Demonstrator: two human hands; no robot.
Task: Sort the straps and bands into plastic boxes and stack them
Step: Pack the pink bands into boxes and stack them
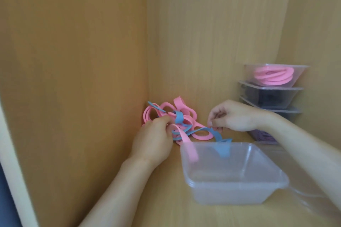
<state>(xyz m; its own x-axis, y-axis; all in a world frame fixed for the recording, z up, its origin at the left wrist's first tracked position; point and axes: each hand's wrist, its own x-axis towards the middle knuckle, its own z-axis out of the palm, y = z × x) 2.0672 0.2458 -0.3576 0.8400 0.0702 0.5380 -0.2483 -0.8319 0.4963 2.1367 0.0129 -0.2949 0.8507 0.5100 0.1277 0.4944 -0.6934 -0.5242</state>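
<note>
Coach: Tangle (184,119) first. It lies in the shelf's (166,208) back-left corner, pink loops knotted with blue. Your left grip (153,140) is clenched round a pink band (186,140) at the heap's near edge. Your right grip (234,116) pinches a blue band (215,133) just beside the heap's right side.

Spotter: Both of those bands trail over the back rim of the box (230,193), which stands at the shelf's front, right of the middle. Apart from those two ends it looks empty to me.

Coach: So pick one colour for it. The stack (271,96) in the back-right corner has pinks in its top box, and I'd judge this one is meant for the blues. If so, flick the pink end back out before you go on.

Spotter: Use your left as the anchor. Press the pinks down against the shelf and let your right do all the travelling.

Coach: Draw the blue towards the box slowly and low. Where it passes through a pink loop, stop and lift that loop off; don't haul. These bands look soft, and a hard tug may stretch one or drag the whole heap along.

Spotter: Mind your right forearm too. It passes close over the box's right side, and a nudge would probably slide something that light.
</note>
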